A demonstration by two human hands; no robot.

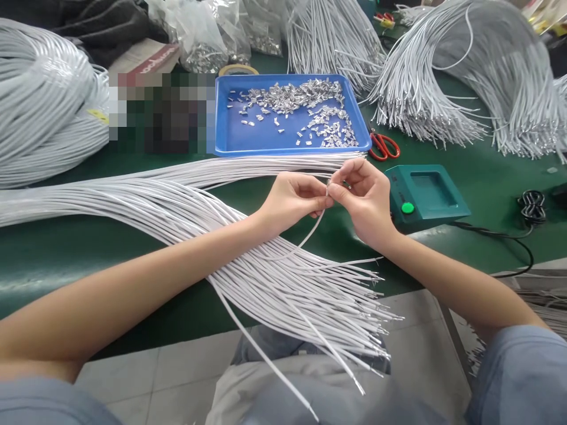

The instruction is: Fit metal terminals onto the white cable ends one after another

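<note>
My left hand pinches a thin white wire close to its end. The wire curves down from the fingers into a bundle of white wires lying across the table under my left forearm. Facing it, my right hand is closed in a pinch at the wire's tip, on what looks like a small metal terminal, mostly hidden by the fingertips. Just beyond both hands sits a blue tray with many loose silver terminals. The bundle's stripped ends fan out over the table's front edge.
A green device with a round green button stands right of my right hand, its black cable trailing right. Red-handled scissors lie beside the tray. Coiled wires, more wire bundles and plastic bags of metal parts surround the workspace.
</note>
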